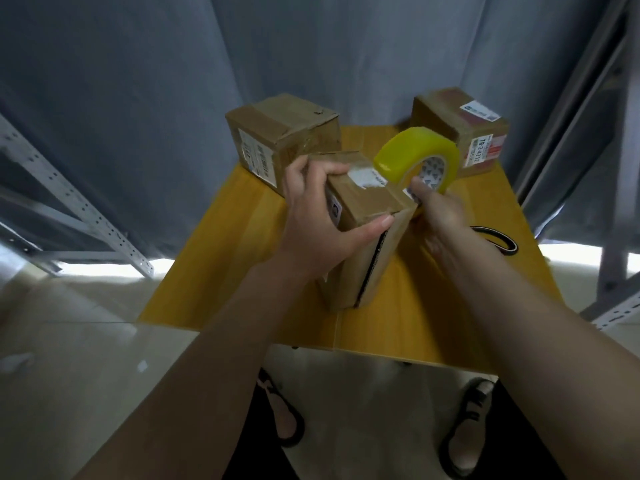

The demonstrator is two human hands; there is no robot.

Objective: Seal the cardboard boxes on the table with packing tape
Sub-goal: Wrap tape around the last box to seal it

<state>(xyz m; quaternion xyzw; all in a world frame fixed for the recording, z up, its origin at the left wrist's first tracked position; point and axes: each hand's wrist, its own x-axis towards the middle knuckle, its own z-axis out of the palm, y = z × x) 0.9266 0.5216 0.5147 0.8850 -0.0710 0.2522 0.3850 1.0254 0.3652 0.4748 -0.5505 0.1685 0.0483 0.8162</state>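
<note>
The near cardboard box (367,216) stands upright mid-table (242,258), gripped by the left hand (311,216) — fingers curled over its top edge. The right hand (440,213) holds the yellow tape roll (415,157) against the box's top — 2 more boxes, one (280,133) left and one (460,126) right, sit behind.

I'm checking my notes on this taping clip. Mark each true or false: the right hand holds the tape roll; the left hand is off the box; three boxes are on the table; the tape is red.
1. The right hand holds the tape roll: true.
2. The left hand is off the box: false, it grips the near box.
3. Three boxes are on the table: true.
4. The tape is red: false, it is yellow.
</note>
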